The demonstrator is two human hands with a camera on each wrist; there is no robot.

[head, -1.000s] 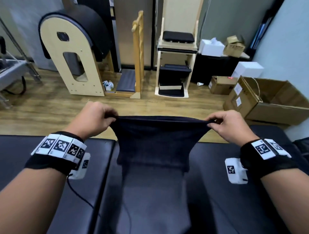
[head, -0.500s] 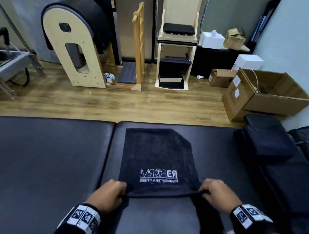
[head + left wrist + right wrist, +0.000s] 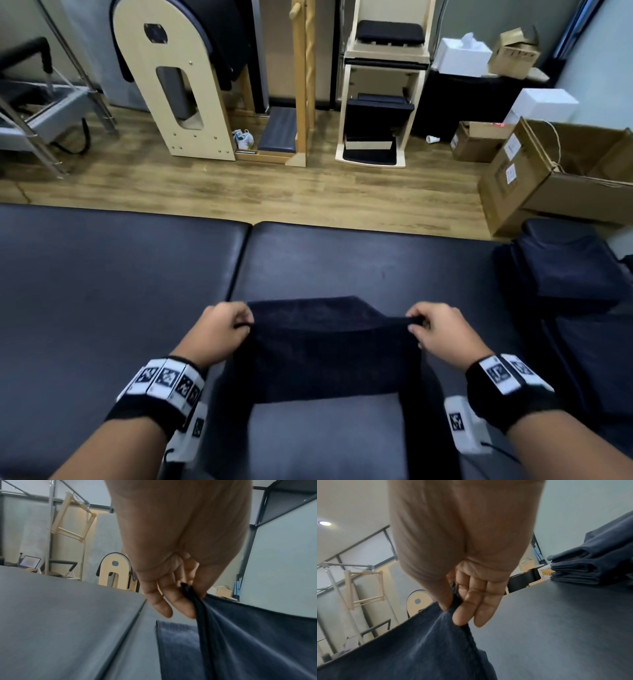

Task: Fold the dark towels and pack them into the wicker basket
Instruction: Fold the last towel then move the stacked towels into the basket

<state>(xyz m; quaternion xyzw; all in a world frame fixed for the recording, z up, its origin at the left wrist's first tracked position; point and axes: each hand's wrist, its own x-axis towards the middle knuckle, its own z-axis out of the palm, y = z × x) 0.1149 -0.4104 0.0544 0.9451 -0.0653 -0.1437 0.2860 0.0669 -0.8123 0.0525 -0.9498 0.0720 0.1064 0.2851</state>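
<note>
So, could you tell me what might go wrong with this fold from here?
Each hand, left hand and right hand, only pinches a corner of the dark towel, so a corner could slip and skew the fold. The far layer's right corner looks cut off, so edges may not line up. The towel stack lies close by and could get knocked.

I see 2 black padded tables (image 3: 120, 274) side by side, wood floor (image 3: 274, 192) beyond. Arched wooden barrel unit (image 3: 178, 89) stands back left, wooden stepped chair (image 3: 380, 102) at center, open cardboard boxes (image 3: 548, 171) right, 2 white boxes (image 3: 462, 56) behind them. Metal frame (image 3: 44, 113) at far left.
</note>
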